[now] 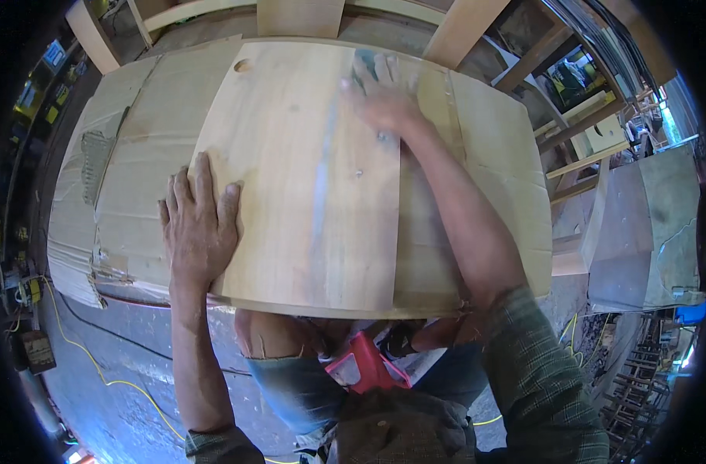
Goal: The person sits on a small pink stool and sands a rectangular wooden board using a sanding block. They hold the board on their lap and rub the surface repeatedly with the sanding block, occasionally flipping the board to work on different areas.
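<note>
A pale wooden panel (283, 178) with a round hole (244, 66) near its far left corner lies flat on cardboard in front of me. My left hand (200, 224) rests at its left edge, fingers stretched out and thumb on the wood. At the far right corner, my right hand (384, 100) presses down with spread fingers, somewhat blurred by motion. Under those fingers shows a thin dark-green sheet (364, 59), perhaps sandpaper; most of it is hidden. Two small dark marks, one a knot (359, 174), sit on the panel's right part.
Creased cardboard (492, 170) covers the work surface, torn at the left. Wooden frame pieces (465, 31) stand behind and to the right. Below are a red plastic stool (364, 363) between my legs and a yellow cable (129, 384) on the floor. A grey-covered box (639, 224) stands right.
</note>
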`<state>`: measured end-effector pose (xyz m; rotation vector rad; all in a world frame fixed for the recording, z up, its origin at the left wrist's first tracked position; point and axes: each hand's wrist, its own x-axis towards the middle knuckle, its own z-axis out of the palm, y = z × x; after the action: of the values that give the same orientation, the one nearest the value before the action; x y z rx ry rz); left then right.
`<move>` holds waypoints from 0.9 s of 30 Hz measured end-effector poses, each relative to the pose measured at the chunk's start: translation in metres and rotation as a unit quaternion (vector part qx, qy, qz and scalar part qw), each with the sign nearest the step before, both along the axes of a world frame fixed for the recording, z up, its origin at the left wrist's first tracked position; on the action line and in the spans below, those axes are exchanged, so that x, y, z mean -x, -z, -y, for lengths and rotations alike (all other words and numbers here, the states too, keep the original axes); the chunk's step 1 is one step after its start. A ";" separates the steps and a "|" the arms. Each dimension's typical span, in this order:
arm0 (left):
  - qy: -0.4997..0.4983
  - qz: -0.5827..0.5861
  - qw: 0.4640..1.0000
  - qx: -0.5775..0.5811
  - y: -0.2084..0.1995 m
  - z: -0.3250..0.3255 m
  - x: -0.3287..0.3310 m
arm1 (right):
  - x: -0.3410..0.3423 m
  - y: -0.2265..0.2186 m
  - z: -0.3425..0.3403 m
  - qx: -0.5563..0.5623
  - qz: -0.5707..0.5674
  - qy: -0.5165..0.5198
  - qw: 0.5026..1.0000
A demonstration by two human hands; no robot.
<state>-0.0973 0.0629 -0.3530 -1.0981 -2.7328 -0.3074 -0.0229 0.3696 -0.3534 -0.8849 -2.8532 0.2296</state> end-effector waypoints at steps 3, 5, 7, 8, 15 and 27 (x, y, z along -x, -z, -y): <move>-0.022 0.001 1.000 -0.016 0.001 0.004 0.000 | -0.066 0.000 0.086 -0.041 -0.003 -0.098 0.994; -0.023 -0.001 1.000 -0.017 0.002 0.004 -0.002 | -0.123 -0.012 0.152 -0.032 -0.014 -0.187 0.982; -0.019 0.006 1.000 -0.020 -0.001 -0.001 -0.004 | -0.169 -0.033 0.207 0.058 -0.021 -0.225 0.972; -0.019 0.007 1.000 -0.018 -0.002 -0.001 -0.005 | -0.183 -0.037 0.224 0.130 -0.026 -0.219 0.967; -0.035 0.019 0.999 0.005 -0.006 0.006 -0.001 | -0.084 -0.001 0.100 -0.027 -0.027 -0.108 0.993; -0.049 0.048 0.998 -0.006 0.003 0.002 0.000 | -0.075 0.005 0.084 -0.039 0.023 -0.070 0.996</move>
<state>-0.0970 0.0611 -0.3558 -0.9654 -2.8536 -0.3702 0.0524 0.2852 -0.3579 -0.6847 -2.9482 0.1136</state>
